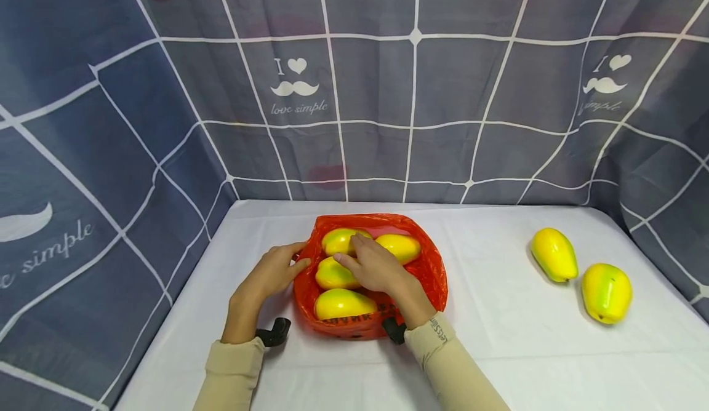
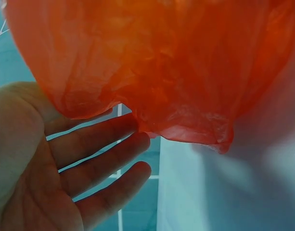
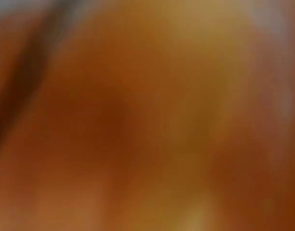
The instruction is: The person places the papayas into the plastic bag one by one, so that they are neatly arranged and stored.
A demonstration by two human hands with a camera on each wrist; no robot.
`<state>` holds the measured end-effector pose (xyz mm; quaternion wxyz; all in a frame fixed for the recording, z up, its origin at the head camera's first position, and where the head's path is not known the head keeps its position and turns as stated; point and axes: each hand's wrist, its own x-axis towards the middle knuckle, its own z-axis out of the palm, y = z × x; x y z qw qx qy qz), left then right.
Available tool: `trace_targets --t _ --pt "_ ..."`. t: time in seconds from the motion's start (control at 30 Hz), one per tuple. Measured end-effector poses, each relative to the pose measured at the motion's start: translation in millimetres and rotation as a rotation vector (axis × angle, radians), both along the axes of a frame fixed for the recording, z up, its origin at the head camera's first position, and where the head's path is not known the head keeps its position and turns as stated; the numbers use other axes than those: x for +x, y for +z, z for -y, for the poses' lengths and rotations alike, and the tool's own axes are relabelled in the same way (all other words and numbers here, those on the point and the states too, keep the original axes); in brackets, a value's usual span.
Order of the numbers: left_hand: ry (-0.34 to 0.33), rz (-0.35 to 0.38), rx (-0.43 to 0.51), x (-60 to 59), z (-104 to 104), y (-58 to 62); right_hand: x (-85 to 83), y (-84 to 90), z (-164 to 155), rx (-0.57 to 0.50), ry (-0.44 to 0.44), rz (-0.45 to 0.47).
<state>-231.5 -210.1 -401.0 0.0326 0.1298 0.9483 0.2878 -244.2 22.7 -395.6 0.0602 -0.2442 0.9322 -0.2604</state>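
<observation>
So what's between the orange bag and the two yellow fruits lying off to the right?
Nothing: in the head view only bare white tablecloth lies between the orange bag and the two loose fruits. Both hands are at the bag.

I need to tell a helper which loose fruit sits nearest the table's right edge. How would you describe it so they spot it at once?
Start at the white table and look right of the orange bag, where two yellow fruits lie loose. Take the rounder fruit, nearer the table's right edge and the viewer. Unlike its longer neighbour, it shows a green patch on its side.
</observation>
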Motion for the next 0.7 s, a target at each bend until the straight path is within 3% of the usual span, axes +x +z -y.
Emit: trace_targets --t 0.43,0.7 --pt "0.023 0.030 -0.009 1.1 -2.6 0.6 7.7 -1.9 -2.4 -0.018 0.035 -0.040" --pt "0.025 0.028 -0.023 1.5 -2.2 1.1 10.8 -4.1 -1.9 -0.044 0.012 -0.062"
